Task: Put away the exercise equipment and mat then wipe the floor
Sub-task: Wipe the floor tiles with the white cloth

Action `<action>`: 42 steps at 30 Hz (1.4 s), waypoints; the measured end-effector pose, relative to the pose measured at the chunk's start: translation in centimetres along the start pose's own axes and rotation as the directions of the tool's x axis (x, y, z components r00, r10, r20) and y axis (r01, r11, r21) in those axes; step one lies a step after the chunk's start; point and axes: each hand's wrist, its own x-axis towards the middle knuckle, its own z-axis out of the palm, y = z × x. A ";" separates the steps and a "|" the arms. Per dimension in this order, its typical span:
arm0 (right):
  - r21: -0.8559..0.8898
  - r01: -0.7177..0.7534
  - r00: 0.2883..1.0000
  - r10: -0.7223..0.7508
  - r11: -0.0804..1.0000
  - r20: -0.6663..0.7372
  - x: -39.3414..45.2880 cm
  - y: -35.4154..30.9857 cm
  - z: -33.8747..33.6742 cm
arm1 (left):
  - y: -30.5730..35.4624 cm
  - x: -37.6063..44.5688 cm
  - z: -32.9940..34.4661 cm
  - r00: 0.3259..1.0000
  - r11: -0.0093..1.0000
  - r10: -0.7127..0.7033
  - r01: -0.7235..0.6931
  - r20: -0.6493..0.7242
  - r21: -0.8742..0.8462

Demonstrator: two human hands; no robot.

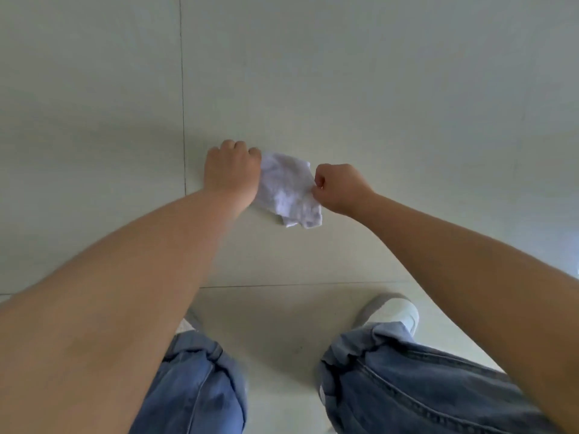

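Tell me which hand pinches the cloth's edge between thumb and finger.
The right hand: it pinches the white cloth at its right edge with its fingertips. The left hand is a closed fist over the cloth's left side.

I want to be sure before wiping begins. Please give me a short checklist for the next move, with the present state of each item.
1. Left hand grips the white cloth: ok, closed on its left edge.
2. Right hand grips the cloth: ok, pinching its right edge.
3. Cloth spread flat for wiping: not ok, it is crumpled between the hands.
4. Cloth touching the tiled floor: cannot tell.
5. Floor ahead free of equipment and mat: ok in this view.
6. Shoe away from the cloth: ok.
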 end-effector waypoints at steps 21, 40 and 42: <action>-0.657 0.434 0.809 -0.588 0.616 -0.017 4.8 2.3 2.1 | -3.1 5.1 3.4 0.731 0.779 0.625 -0.604 -0.274 0.166; -0.348 0.388 0.885 -0.450 0.854 -0.117 12.5 -9.9 -4.2 | -9.1 8.9 -0.9 0.986 0.988 -0.036 0.011 -0.163 -0.155; -0.349 0.411 0.879 -0.468 0.842 -0.092 10.6 -9.1 -2.7 | -9.2 7.1 0.9 0.976 0.988 0.004 -0.038 -0.218 -0.153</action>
